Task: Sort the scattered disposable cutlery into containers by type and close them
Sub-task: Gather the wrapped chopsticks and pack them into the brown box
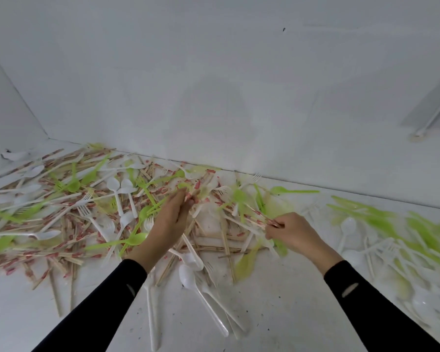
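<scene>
Chopsticks (74,255), plastic spoons (188,274) and forks (85,212) are strewn over a white surface (277,313) up to its far edge at a white wall (214,85). A chopstick bundle (257,217) is pinched in the right hand (295,235). The left hand (173,214) is sunk mid-heap, and its grip cannot be told through the blur.

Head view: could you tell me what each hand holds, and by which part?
The right hand pinches wrapped chopsticks by their near ends; the left hand seems to pinch another chopstick by its end.

Bare white surface (290,308) was seen near; far passage was blocked by the cutlery heap (74,212) and the wall (214,85).
</scene>
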Demonstrator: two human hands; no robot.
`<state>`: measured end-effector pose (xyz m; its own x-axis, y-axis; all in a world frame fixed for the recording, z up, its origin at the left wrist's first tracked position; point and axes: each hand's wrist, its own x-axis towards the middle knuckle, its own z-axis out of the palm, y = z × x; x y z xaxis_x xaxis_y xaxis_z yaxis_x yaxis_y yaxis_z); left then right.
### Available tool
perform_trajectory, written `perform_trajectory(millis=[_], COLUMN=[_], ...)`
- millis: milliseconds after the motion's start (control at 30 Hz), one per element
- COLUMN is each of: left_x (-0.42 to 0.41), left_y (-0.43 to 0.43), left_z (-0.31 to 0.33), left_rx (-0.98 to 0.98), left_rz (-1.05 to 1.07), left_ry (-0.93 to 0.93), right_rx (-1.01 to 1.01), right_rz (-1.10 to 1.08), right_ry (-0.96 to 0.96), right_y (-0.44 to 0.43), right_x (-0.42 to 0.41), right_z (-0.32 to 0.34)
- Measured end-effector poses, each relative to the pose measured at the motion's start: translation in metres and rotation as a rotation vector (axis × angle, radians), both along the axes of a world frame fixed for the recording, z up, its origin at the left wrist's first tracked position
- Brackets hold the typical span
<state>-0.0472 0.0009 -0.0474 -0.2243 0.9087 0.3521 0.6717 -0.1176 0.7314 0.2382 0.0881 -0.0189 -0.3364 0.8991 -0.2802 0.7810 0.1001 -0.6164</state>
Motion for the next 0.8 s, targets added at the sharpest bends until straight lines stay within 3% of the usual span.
perform_trajectory(millis=[133,267,400,500,567,633,733,800], left_x=[0.027,0.061,0.08,0.086,0.09,0.088,0.074,0.063], left_y=[0.003,0.001,0.002,0.002,0.0,0.002,0.004,0.002], left_z=[0.024,0.038,0.04,0.035,0.033,0.033,0.035,0.035], left_rx=[0.079,0.176,-0.052,-0.24,-0.23,-0.175,-0.049,-0.054], left_rz=[-0.04,-0.036,0.095,-0.025,-0.03,0.106,0.174,0.186], left_ry=[-0.217,-0.555,-0.917,-1.034,-1.084,-1.164,-1.286,-1.229], right_rx=[-0.123,-0.233,-0.205,-0.166,-0.147,-0.079,0.045,0.102], right_rz=[-0.04,-0.08,-0.16,-0.076,0.006,0.037,-0.047,-0.1], right_ry=[0.194,0.398,0.612,0.588,0.56,0.534,0.44,0.313], right_y=[-0.02,-0.042,-0.058,-0.07,-0.078,-0.077,-0.056,-0.035], right_x=[0.02,0.019,0.004,-0.015,-0.027,-0.033,-0.035,-0.036], right_z=[0.035,0.056,0.053,0.038,0.029,0.02,0.005,-0.005])
